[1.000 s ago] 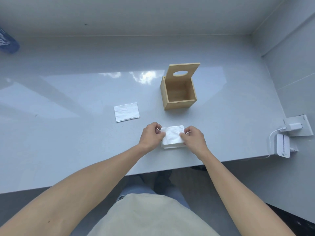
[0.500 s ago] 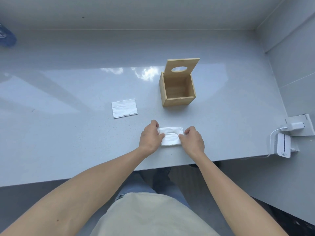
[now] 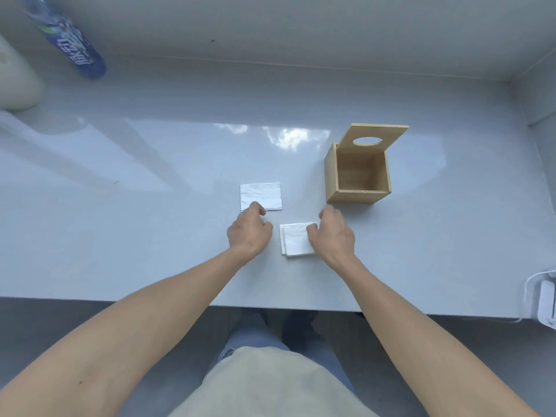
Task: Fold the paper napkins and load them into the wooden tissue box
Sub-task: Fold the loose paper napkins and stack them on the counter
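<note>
A folded white napkin [image 3: 296, 240] lies on the grey table near its front edge. My right hand [image 3: 331, 236] covers its right edge, thumb on top. A second napkin [image 3: 261, 195] lies flat just beyond and to the left. My left hand [image 3: 249, 233] has curled fingers over that napkin's near left corner; the knuckles hide the fingertips. The wooden tissue box [image 3: 358, 191] stands to the right behind my right hand, with nothing inside. Its lid [image 3: 379, 133], with an oval hole, stands upright at the back.
A blue-labelled bottle [image 3: 75, 46] lies at the far left back, beside a white object [image 3: 18, 82]. A white device with a cable [image 3: 546, 308] sits at the right edge. The table's front edge [image 3: 270, 302] runs just above my lap.
My left hand has let go of the folded napkin and moved up and left to the second napkin. My right hand stays on the folded napkin, which now lies flat.
</note>
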